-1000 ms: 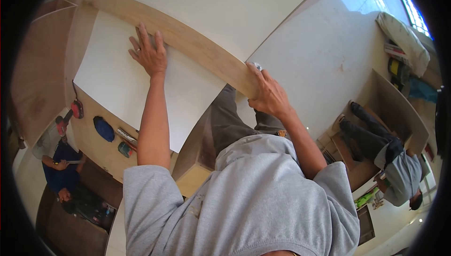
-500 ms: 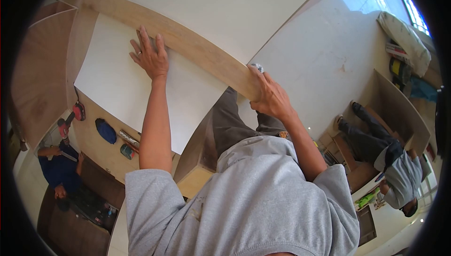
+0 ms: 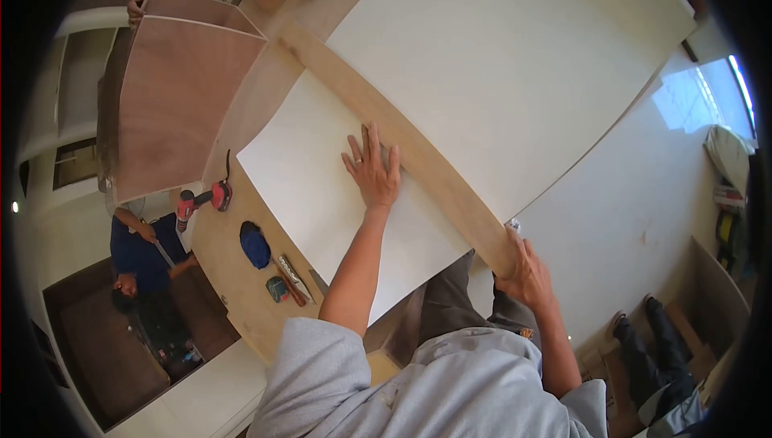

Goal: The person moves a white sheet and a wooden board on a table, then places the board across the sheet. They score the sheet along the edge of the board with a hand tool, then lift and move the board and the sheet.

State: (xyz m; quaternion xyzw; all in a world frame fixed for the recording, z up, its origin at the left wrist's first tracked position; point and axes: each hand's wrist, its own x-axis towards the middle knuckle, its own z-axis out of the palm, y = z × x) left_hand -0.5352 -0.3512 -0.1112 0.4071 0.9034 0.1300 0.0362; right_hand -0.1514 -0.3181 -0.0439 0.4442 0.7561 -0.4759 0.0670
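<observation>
A long wooden strip (image 3: 386, 120) lies slantwise across a white sheet (image 3: 297, 140). My left hand (image 3: 376, 176) is pressed flat on this sheet, fingers spread, with the fingertips at the strip's edge. At the strip's near end, my right hand (image 3: 527, 277) is closed round it, thumb and fingers on opposite edges. A small silvery thing (image 3: 513, 225) shows at the fingertips of that hand; its kind cannot be made out. On the strip's far side is a larger white panel (image 3: 515, 60).
A red cordless drill (image 3: 205, 201), a blue cap (image 3: 255, 245), a box cutter (image 3: 293, 277) and a dark green battery (image 3: 277, 289) lie on the wooden bench at left. Beyond stands an open plywood box (image 3: 185, 100), with another person's hand (image 3: 137, 10) on it. A person in dark blue (image 3: 145, 253) is at left.
The view has swung, so the strip, sheet and both hands appear farther right and lower. Both hands keep their places along the strip. More of the plywood box shows.
</observation>
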